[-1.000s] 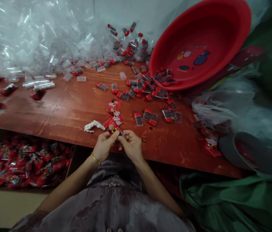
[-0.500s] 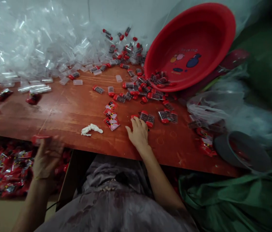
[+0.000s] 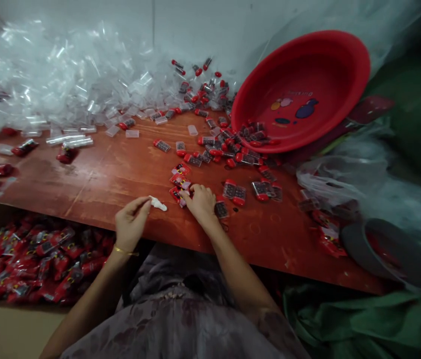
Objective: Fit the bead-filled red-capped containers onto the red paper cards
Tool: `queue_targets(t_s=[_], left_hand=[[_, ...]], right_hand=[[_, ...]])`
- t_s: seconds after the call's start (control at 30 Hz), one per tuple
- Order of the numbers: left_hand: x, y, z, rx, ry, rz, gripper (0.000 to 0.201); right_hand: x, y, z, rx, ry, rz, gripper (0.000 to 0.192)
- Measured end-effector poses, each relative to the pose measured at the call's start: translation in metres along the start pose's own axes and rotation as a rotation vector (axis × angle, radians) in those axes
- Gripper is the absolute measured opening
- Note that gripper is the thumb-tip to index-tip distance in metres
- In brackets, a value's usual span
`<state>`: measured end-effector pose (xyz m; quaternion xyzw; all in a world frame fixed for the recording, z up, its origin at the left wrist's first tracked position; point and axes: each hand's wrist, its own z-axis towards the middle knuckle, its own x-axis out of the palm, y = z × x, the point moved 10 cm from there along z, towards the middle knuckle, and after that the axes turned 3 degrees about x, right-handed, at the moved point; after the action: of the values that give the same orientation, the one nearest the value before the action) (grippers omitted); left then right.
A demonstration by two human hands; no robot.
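While the left hand (image 3: 131, 223) pinched a white scrap (image 3: 157, 203), the right hand (image 3: 200, 200), fingers curled, pressed red packets (image 3: 180, 182) lying just left of it.

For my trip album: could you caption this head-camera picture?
At a red-brown table, the left hand touches a white scrap; the right hand rests on small red packets near a tilted red basin.

Bare tabletop (image 3: 113, 169) lies open leftward; red-capped pieces (image 3: 232, 144) and basin (image 3: 300, 89) crowd the right.
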<state>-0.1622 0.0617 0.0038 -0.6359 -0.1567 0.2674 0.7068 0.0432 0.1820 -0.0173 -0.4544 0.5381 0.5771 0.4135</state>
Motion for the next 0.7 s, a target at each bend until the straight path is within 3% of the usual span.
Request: queue_targets(t_s=[0.1,0.3,0.37,0.43,0.5,0.6,0.7], left_hand=[[0.041,-0.006,0.005,0.104,0.208,0.273,0.025],[0.094,-0.014,0.009,0.163,0.408,0.657,0.034],[0.107,-0.018,0.011,0.201,0.427,0.732,0.041],[0.119,-0.026,0.015,0.329,0.403,0.796,0.049],[0.133,-0.029,0.015,0.464,0.433,0.863,0.046],[0.150,-0.020,0.015,0.518,0.547,0.935,0.027],[0.147,-0.030,0.019,0.489,0.473,0.776,0.029]], right_hand=[[0.004,-0.007,0.004,0.022,0.067,0.030,0.028],[-0.009,-0.029,0.005,0.089,0.005,0.148,0.021],[-0.011,-0.039,0.007,0.151,-0.021,0.171,0.020],[-0.013,-0.047,0.013,0.183,-0.067,0.244,0.019],[-0.013,-0.054,0.019,0.172,-0.106,0.417,0.020],[-0.012,-0.062,0.026,0.139,-0.153,0.785,0.027],[-0.013,-0.061,0.021,0.103,-0.140,1.116,0.036]])
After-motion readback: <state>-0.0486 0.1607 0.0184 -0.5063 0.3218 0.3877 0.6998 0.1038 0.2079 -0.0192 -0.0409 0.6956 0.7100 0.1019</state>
